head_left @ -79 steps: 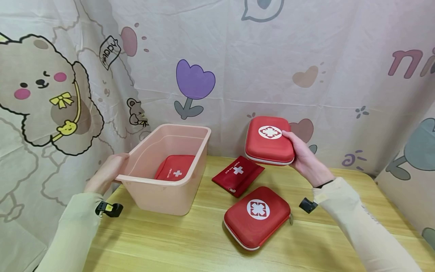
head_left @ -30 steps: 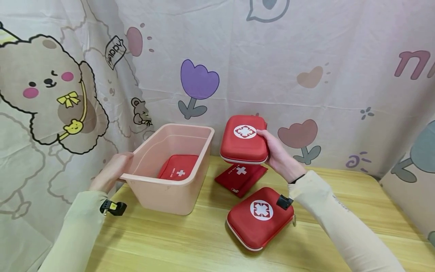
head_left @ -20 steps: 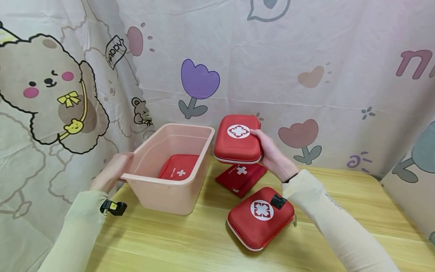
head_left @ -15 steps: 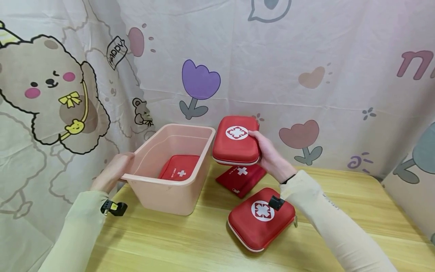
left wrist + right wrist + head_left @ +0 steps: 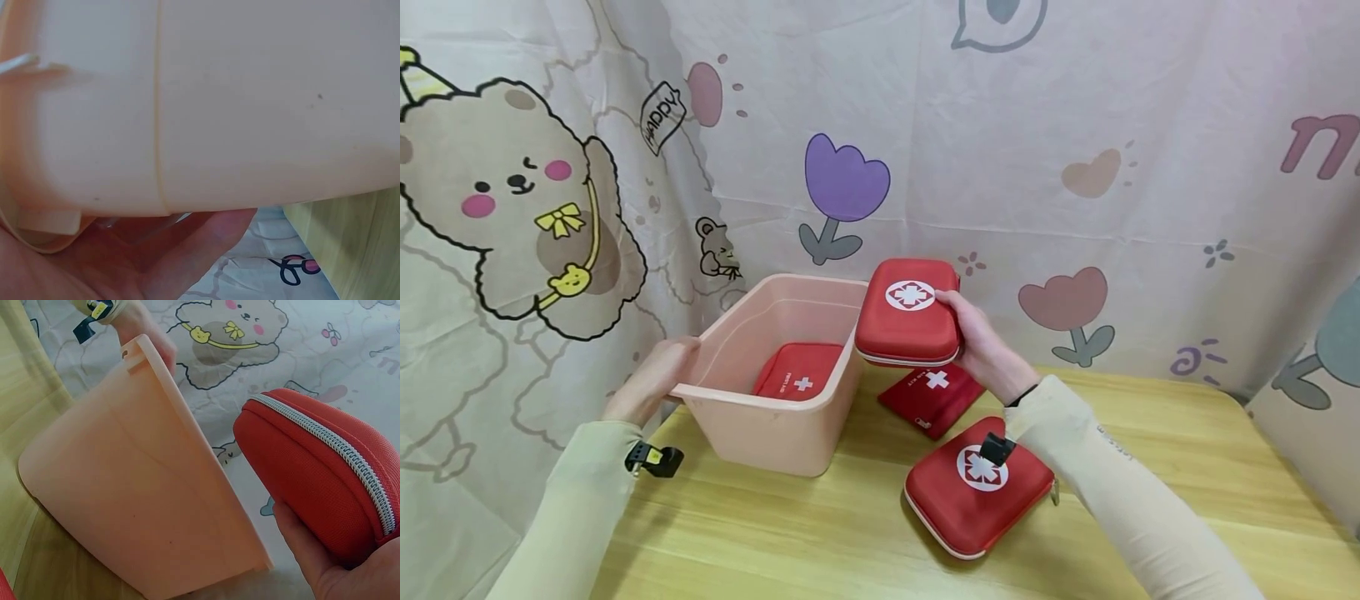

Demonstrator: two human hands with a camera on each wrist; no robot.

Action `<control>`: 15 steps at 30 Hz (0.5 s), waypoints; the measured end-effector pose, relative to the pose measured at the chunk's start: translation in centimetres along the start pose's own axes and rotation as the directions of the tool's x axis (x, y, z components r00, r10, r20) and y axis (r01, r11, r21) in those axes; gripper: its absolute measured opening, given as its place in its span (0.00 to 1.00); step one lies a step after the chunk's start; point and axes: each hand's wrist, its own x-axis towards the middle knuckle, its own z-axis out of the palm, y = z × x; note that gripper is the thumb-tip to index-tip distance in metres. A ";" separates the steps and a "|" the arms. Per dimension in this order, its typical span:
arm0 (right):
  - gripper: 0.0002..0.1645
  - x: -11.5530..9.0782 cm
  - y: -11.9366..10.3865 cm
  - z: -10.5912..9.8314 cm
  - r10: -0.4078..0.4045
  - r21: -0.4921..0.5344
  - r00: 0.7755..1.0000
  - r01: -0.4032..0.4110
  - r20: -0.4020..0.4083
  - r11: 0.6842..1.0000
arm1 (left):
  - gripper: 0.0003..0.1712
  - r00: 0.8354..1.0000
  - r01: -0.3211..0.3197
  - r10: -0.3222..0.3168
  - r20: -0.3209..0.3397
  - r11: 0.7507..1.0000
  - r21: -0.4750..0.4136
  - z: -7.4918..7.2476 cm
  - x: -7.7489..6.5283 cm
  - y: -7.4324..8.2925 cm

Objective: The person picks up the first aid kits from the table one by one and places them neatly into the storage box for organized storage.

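Largest thing on my head feed: pale backdrop cloth (image 5: 962, 100), printed cartoons; I read "HAPPY" in a bubble upper left, and lettering at the right edge is cut off. Below it, wood-grain bench (image 5: 775, 533).

Pink tub (image 5: 760, 433) stands on the bench, upright, plain walls. Left hand (image 5: 658, 371) grips its rim at the left end, fingers curled under the edge per the left wrist view.

Upper red case (image 5: 910, 325): rounded box, white oval emblem with a cross-like star, pale trim round the edge; the right wrist view gives me a silver-grey zip. It's in the air beside the tub's right rim, apart from it, tilted. Right hand (image 5: 973, 333) holds it by the right side, thumb on top near the emblem, fingers underneath.

Lower red case (image 5: 977, 521), similar emblem, lies flat on the bench; black wrist camera (image 5: 997, 450) covers part of that emblem for me.

Dark red flat pouch (image 5: 928, 408), on the bench behind that case: white cross, I read "AID KIT", start of the line hidden by the held case.

Inside the tub: red pouch (image 5: 797, 367), white cross, "FIRST AID".

Smallest: zip pull (image 5: 1056, 492) on the lower case's right corner.
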 end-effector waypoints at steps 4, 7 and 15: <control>0.31 0.0 0.3 0.4 0.007 -0.020 1.000 -0.007 0.002 1.000 | 0.36 1.000 0.009 -0.009 0.004 1.000 0.009 0.1 -0.1 -0.1; 0.31 0.1 0.5 0.7 0.003 -0.019 1.000 -0.002 0.018 1.000 | 0.36 1.000 -0.002 0.002 -0.001 1.000 0.023 0.1 -0.1 -0.1; 0.30 0.5 0.9 1.9 0.009 0.016 0.999 -0.010 0.053 1.000 | 0.34 1.000 -0.017 0.017 -0.005 0.999 0.033 0.0 -0.2 -0.1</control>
